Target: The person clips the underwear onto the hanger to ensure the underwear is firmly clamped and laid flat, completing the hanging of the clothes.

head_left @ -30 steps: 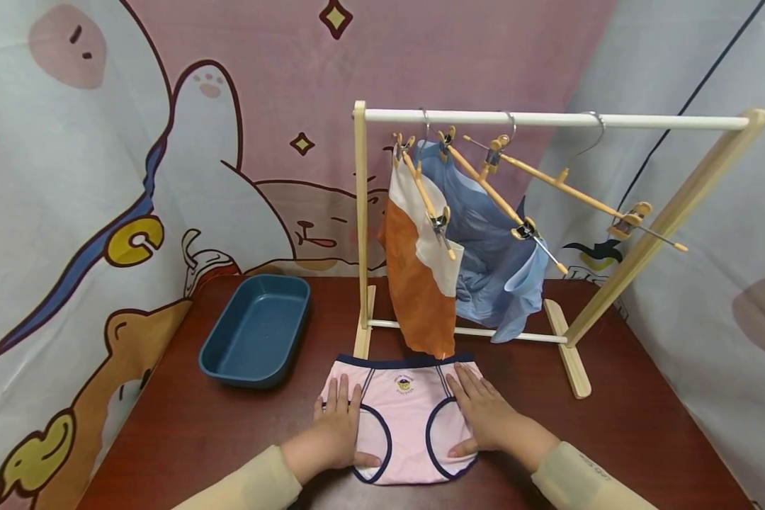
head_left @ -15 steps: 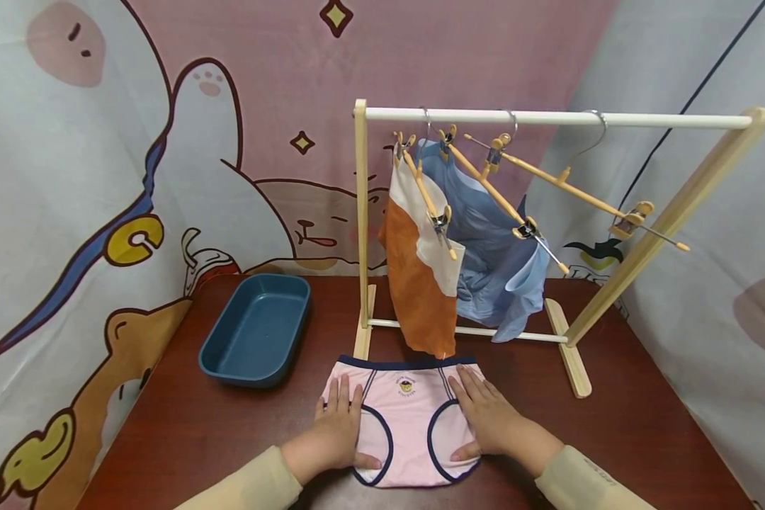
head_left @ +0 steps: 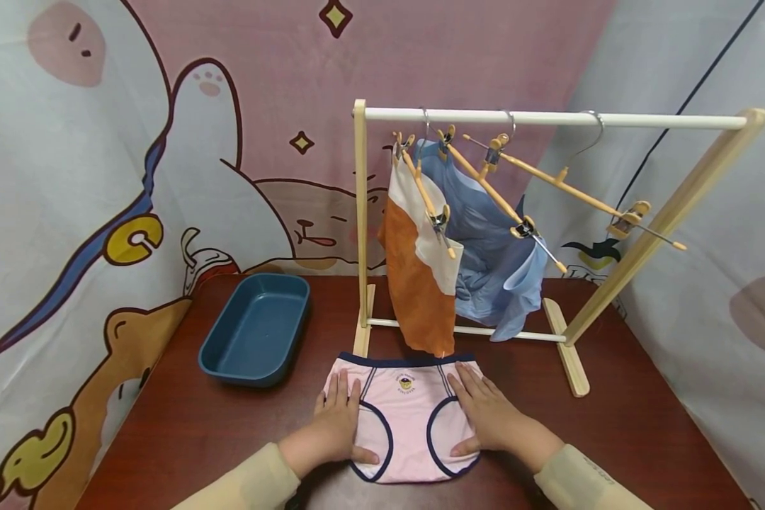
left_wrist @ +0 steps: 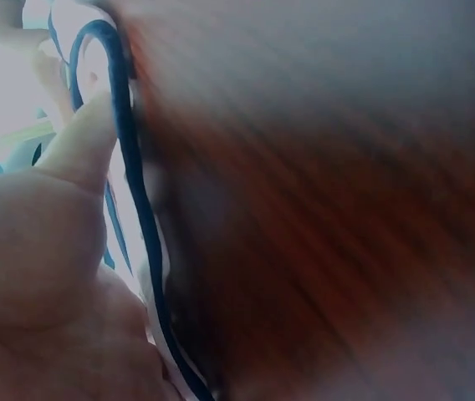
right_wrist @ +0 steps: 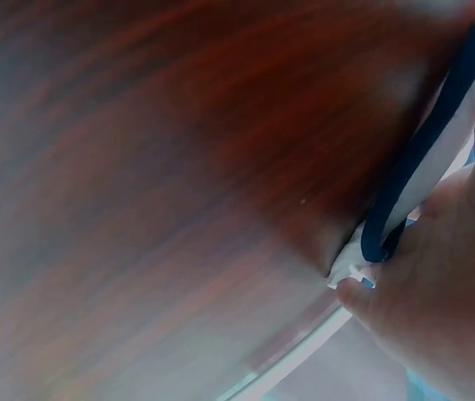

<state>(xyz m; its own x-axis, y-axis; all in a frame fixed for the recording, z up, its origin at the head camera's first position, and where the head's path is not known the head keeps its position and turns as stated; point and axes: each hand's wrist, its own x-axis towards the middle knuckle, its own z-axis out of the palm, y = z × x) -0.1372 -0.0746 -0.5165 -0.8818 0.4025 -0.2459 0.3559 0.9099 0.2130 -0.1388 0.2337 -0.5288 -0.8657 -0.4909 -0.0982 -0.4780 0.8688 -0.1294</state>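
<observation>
Pink underpants [head_left: 408,425] with navy trim and a small printed badge lie flat on the dark red-brown table, waistband toward the rack. My left hand [head_left: 333,425] rests on their left side, fingers straight and thumb out over the leg opening. On the right side my right hand [head_left: 494,418] lies the same way, its fingertips close to the waistband. In the left wrist view the navy leg trim [left_wrist: 137,180] runs past the thumb. The right wrist view shows more navy trim [right_wrist: 426,142] beside that hand.
Behind the underpants stands a wooden drying rack [head_left: 361,212]. From its white rail hang an orange-and-white garment [head_left: 414,283], a blue garment [head_left: 484,262] and a bare clip hanger [head_left: 561,185]. A blue tray [head_left: 255,333] sits at the left on the table [head_left: 185,439].
</observation>
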